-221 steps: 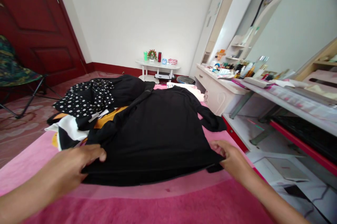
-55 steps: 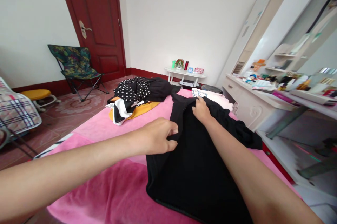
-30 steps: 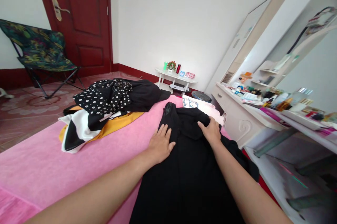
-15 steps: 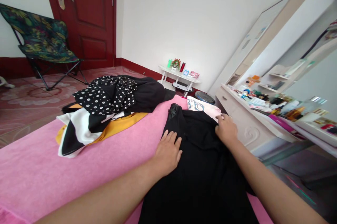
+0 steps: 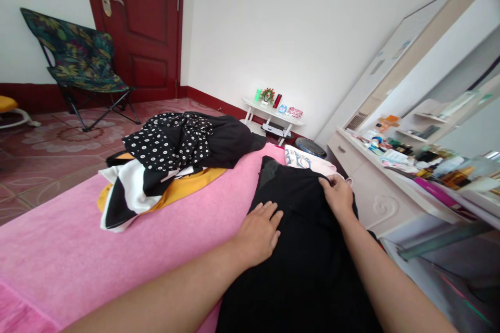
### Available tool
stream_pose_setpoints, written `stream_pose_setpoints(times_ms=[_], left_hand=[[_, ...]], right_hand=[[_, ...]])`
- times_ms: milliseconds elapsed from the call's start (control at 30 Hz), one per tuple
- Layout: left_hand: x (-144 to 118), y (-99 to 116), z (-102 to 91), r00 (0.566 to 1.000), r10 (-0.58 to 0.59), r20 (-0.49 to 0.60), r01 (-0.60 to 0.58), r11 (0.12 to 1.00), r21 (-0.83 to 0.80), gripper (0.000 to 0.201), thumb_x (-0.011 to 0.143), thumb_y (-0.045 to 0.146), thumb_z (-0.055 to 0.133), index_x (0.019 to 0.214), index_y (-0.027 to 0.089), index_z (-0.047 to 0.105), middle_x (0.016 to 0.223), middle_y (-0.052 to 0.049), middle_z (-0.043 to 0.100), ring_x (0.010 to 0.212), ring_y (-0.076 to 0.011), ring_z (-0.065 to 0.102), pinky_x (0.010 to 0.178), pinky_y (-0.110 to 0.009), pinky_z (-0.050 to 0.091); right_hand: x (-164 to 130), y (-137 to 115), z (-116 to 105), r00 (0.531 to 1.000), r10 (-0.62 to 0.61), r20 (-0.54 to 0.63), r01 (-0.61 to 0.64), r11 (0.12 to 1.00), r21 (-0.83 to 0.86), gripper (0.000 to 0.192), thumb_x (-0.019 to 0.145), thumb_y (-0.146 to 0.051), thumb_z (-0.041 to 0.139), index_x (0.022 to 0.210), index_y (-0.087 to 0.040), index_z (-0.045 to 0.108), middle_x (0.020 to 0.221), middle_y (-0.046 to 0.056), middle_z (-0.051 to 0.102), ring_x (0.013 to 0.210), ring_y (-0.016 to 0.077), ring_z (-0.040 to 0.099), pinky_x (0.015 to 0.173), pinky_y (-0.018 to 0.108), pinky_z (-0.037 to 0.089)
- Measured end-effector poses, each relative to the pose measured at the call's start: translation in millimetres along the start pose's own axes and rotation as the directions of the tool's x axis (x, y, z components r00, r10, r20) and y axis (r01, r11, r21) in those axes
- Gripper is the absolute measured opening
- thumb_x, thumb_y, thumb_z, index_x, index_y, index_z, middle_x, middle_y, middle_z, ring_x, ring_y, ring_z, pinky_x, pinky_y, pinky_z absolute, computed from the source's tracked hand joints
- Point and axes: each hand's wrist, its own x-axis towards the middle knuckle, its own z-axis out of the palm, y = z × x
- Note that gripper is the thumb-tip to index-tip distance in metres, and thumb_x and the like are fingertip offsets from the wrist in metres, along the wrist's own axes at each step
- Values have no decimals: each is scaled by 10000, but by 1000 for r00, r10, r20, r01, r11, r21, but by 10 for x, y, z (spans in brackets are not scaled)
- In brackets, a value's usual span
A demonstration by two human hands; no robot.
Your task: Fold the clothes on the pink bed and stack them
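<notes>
Here, your left hand [image 5: 258, 231] and right hand [image 5: 339, 197] flat, fingers spread, gripping nothing, on the black garment [image 5: 297, 249], clothes pile [image 5: 172, 161] well left, dresser [image 5: 371, 192] just right.

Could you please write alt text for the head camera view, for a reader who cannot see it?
Both hands lie flat on a black garment spread on a pink bed cover, left hand near its edge, right hand farther up. A pile of clothes lies to the left.
</notes>
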Motion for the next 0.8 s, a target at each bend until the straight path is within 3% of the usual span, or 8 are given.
stream_pose_setpoints(times_ms=[100, 200, 267, 367, 433, 533, 667, 800], left_hand=[[3, -1, 0, 998, 57, 22, -56, 998, -16, 476, 912, 299, 401, 1364, 147, 417, 1454, -121, 358, 1342, -253, 314, 1129, -412, 235], [7, -16, -5, 997, 66, 42, -65, 998, -14, 478, 923, 322, 391, 1364, 139, 416, 1460, -127, 346, 1350, -262, 296, 1125, -426, 236], [15, -6, -31, 997, 69, 44, -68, 998, -16, 468, 918, 309, 404, 1354, 141, 429, 1455, -127, 353, 1346, -267, 300, 1119, -433, 245], [29, 95, -116, 998, 46, 40, -45, 999, -18, 382, 884, 258, 457, 1250, 177, 533, 1312, -114, 509, 1233, -266, 444, 1036, -424, 363], [37, 220, -187, 998, -16, 59, 17, 1000, -3, 297, 870, 307, 486, 1110, 187, 613, 1093, -111, 616, 1050, -279, 563, 892, -428, 464], [49, 418, -259, 973, -161, 168, 156, 987, 40, 351, 800, 439, 567, 987, 152, 641, 882, -126, 645, 815, -306, 627, 707, -437, 514], [71, 515, -237, 900, -203, 385, 193, 979, 65, 218, 653, 182, 671, 865, 132, 660, 832, -130, 659, 721, -278, 649, 649, -356, 521], [46, 453, -108, 969, -63, 239, 110, 975, -191, 188, 730, 122, 534, 846, 194, 663, 851, -66, 670, 743, -218, 645, 675, -309, 511]], right_hand=[[-66, 81, 118, 998, 50, 41, -47, 997, -60, 236, 815, -429, 511, 840, -214, 604, 778, 47, 643, 754, 223, 605, 608, 290, 399], [-158, -22, 240, 982, -28, 186, 61, 984, -170, 124, 766, -251, 550, 863, -221, 622, 897, 56, 651, 858, 244, 608, 679, 318, 422], [-175, -180, 255, 987, -103, 127, 125, 975, -185, 234, 749, -152, 511, 946, -216, 618, 1016, 78, 630, 970, 258, 582, 760, 345, 423], [-130, -474, 246, 976, -214, 35, 216, 974, -64, 298, 787, -148, 470, 1061, -207, 570, 1057, 76, 623, 997, 227, 578, 805, 316, 427], [-81, -655, 292, 970, -206, 131, 203, 978, 38, 302, 821, -225, 498, 1119, -201, 535, 989, 60, 653, 939, 208, 605, 788, 290, 440], [-19, -838, 456, 945, -126, 302, 116, 992, 50, 411, 815, -368, 569, 1173, -172, 513, 930, 76, 675, 888, 217, 628, 757, 299, 458], [45, -929, 643, 931, -98, 351, 101, 995, 10, 256, 780, -347, 611, 972, -176, 623, 951, 101, 677, 879, 227, 642, 723, 298, 464], [57, -936, 696, 949, -95, 302, 106, 994, -22, 229, 861, -295, 468, 976, -174, 625, 976, 119, 665, 917, 235, 633, 750, 309, 459]])
